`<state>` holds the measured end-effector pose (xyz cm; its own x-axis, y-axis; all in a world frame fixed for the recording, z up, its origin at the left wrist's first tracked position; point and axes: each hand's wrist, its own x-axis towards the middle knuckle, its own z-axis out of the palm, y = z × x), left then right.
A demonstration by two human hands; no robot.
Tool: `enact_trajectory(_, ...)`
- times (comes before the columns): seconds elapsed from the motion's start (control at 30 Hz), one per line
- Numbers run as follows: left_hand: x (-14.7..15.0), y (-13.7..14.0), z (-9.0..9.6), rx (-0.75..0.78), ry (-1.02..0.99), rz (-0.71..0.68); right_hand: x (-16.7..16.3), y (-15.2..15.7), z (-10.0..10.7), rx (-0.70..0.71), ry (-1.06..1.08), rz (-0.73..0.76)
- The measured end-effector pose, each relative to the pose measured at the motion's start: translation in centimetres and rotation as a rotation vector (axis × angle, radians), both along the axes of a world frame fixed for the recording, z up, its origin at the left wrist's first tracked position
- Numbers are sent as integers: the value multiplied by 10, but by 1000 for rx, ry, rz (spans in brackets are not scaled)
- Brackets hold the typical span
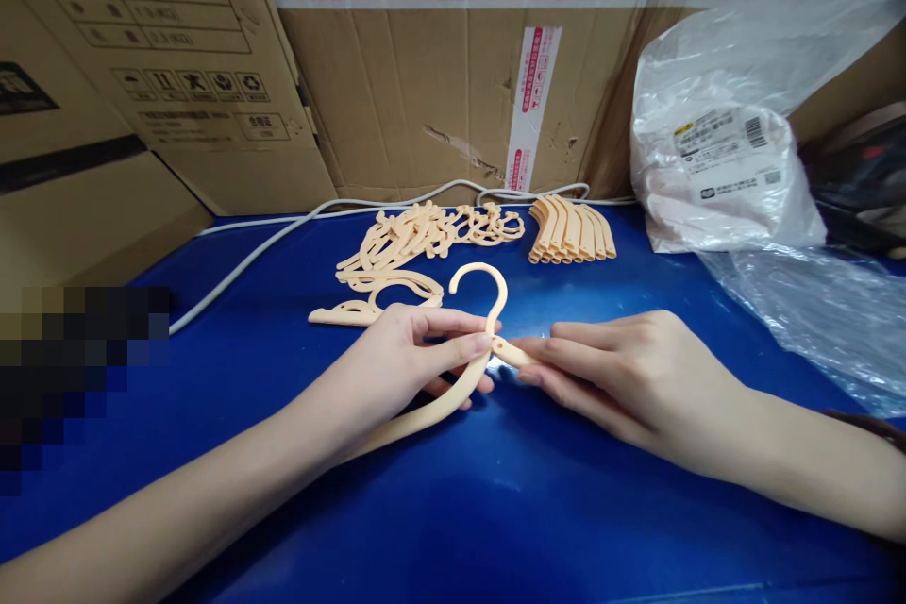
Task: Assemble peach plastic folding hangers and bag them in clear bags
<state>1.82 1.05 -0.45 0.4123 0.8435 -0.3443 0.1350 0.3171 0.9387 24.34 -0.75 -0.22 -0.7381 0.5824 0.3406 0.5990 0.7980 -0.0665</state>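
Note:
Between thumb and fingers my left hand grips a cream plastic hanger just below its curved hook, with one long arm slanting down to the left. My right hand pinches a short cream hanger piece with a small hole, its end meeting the base of the hook; my fingers cover the rest of it. Behind my left hand lie folded cream hangers. A heap of cream hook pieces is farther back, and a neat row of curved hanger arms stands to its right.
A blue tabletop lies under everything. Cardboard boxes wall off the back and left. A white cable runs along the back. At right sit a labelled white plastic bag and clear plastic film.

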Motion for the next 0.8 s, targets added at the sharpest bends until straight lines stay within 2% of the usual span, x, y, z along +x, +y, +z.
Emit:
enact_trajectory(0.17, 2, -2, 2, -30, 24, -8, 1, 2, -4, 50, -4, 0)
enact_trajectory(0.3, 2, -1, 2, -27, 29, -17, 2, 3, -4, 31, -16, 2)
enact_trajectory(0.47, 3, 4, -2, 72, 147, -145, 3, 8, -5, 31, -38, 35)
enact_trajectory(0.53, 2, 3, -3, 212, 261, -199, 4, 13, -7, 32, -49, 50)
enact_trajectory(0.7, -4, -3, 0, 815, 603, -311, 7, 25, -10, 37, -71, 20)
enact_trajectory(0.8, -6, -6, 2, 1009, 781, -428, 7, 29, -9, 90, -71, -30)
